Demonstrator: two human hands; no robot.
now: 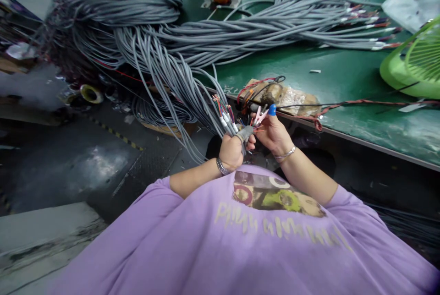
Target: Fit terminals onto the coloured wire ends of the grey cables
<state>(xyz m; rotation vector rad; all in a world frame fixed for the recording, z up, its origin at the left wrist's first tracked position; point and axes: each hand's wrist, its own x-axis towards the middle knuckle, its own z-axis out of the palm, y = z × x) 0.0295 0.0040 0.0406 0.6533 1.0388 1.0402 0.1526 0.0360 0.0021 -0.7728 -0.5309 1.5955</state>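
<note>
Clock: read from your hands, 12 straight ahead.
Left hand [231, 152]: closed round a bunch of grey cables [244, 133], coloured wire ends [231, 114] poking out above your fist.
Right hand [277, 135]: just beside the left, fingers at the bared tips, blue cap [272, 110] on one digit; pink piece [260, 116] by it, can't tell if you're pinching it.
Cable run: your bunch drapes off toward 10; long pile [254, 38] on the green table [357, 75], 12 to 1.
At 2: taped block [299, 100] near, green fan [395, 63] farther.
</note>
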